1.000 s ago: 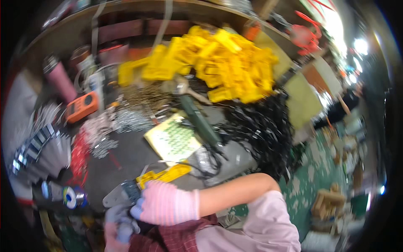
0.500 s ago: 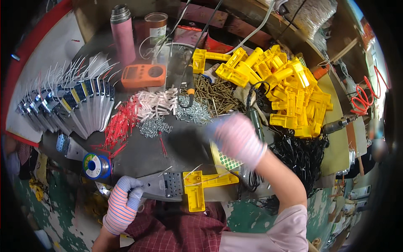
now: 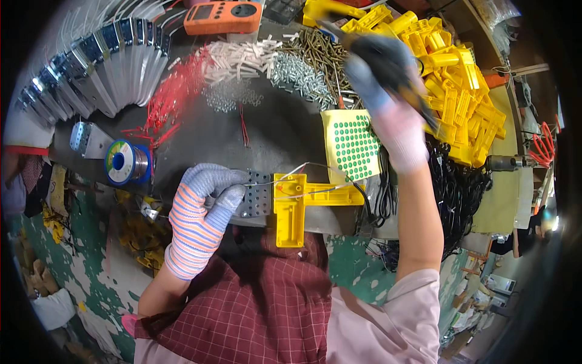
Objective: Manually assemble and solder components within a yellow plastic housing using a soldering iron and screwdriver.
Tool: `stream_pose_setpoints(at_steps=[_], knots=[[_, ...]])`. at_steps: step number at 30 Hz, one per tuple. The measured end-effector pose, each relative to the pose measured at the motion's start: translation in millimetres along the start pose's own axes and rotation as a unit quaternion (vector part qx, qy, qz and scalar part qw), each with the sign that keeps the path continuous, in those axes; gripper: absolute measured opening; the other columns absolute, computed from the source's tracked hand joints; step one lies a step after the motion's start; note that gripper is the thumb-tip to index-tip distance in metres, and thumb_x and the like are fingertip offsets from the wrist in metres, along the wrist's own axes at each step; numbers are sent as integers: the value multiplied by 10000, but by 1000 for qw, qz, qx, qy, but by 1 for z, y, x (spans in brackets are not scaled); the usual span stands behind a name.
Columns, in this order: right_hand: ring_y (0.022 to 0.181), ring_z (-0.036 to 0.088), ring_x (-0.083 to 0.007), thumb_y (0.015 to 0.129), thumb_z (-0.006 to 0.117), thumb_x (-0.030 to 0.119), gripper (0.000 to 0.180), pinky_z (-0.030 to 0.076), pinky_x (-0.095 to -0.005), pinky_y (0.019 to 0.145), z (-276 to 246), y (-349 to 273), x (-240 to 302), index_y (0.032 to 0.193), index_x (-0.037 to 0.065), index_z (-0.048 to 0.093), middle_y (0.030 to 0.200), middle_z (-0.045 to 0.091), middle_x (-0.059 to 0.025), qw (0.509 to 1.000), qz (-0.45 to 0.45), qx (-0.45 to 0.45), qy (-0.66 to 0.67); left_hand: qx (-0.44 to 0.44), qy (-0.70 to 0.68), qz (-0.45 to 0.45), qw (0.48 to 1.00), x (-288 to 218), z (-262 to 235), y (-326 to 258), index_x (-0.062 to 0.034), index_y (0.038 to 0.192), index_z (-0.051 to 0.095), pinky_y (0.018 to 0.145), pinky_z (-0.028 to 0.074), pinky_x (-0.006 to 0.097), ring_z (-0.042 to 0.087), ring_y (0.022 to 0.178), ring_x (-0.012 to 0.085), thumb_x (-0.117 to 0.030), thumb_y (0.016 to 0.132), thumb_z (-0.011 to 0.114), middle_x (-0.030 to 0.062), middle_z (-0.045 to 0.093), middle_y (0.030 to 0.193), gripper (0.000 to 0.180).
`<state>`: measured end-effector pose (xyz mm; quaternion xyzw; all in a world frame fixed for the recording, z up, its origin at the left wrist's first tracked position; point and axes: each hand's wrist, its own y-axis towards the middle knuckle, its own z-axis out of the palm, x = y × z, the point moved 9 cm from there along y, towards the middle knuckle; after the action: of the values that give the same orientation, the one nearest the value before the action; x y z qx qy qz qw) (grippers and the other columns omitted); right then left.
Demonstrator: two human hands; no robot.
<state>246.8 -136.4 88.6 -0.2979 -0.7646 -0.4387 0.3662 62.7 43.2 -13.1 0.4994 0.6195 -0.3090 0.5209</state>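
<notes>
L hand (image 3: 209, 212), striped glove, at bench (image 3: 200, 133) front edge; thumb & fingertips drawn together on L end of metal plate (image 3: 257, 197), holes showing to R of the grip; pale wire (image 3: 309, 164) comes off near the fingertips, can't tell from here if it's pinched too; yellow T-shaped part (image 3: 291, 212) butts up to plate's R end, stem pointing R, near end of crossbar sticking out past bench edge; wire loops over it to black cable (image 3: 364, 197) beside the stem tip; R hand (image 3: 397, 121), also gloved, raised above & R of the part, well apart from L; fingers wrapped round a dark tool (image 3: 382, 64), orange bit on it, too blurred to ID; below that wrist, to its L, pale yellow sheet w/ green dots (image 3: 353, 145); heap of yellow parts (image 3: 464, 97) R of tool, black cables (image 3: 454, 200) nearer; solder spool (image 3: 121, 162) L of L hand.
</notes>
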Motion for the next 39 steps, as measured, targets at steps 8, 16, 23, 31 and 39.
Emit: stream_pose_setpoints(at_steps=[8,16,23,31,39], knots=[[857,625,-202,819,813,291,466,521,-334,828,-75,-137,67,1057,-26,566,951,631,-98,977,-57,-201,-33,-34,275,227,934,-53,42,-2,-152,775,644,684,429,409,566,738,265,-143,637,774,30,576,767,190],[630,570,-134,846,738,304,396,475,-226,542,-62,-137,45,1050,-2,591,937,604,-100,978,-13,-177,-109,-19,289,248,924,-46,64,-5,-144,794,645,694,407,427,548,741,279,-158,647,756,52,558,763,184],[628,581,-127,844,739,323,407,471,-204,516,-59,-135,38,1044,-1,595,947,615,-107,977,-3,-158,-142,-27,307,249,918,-45,67,-3,-151,795,651,694,399,428,537,737,266,-189,656,747,44,549,757,174],[640,571,-130,847,738,307,393,456,-186,522,-57,-135,36,1040,-1,590,938,609,-113,980,-10,-157,-118,-22,324,255,911,-43,67,-9,-172,838,624,729,395,428,535,757,238,-259,646,733,20,547,803,237],[576,521,-94,856,733,301,384,410,-184,478,-57,-134,34,1038,-3,583,940,595,-107,982,-1,-165,-91,-29,327,249,911,-40,67,-9,-174,839,627,736,395,430,536,766,233,-266,645,735,12,549,801,240]])
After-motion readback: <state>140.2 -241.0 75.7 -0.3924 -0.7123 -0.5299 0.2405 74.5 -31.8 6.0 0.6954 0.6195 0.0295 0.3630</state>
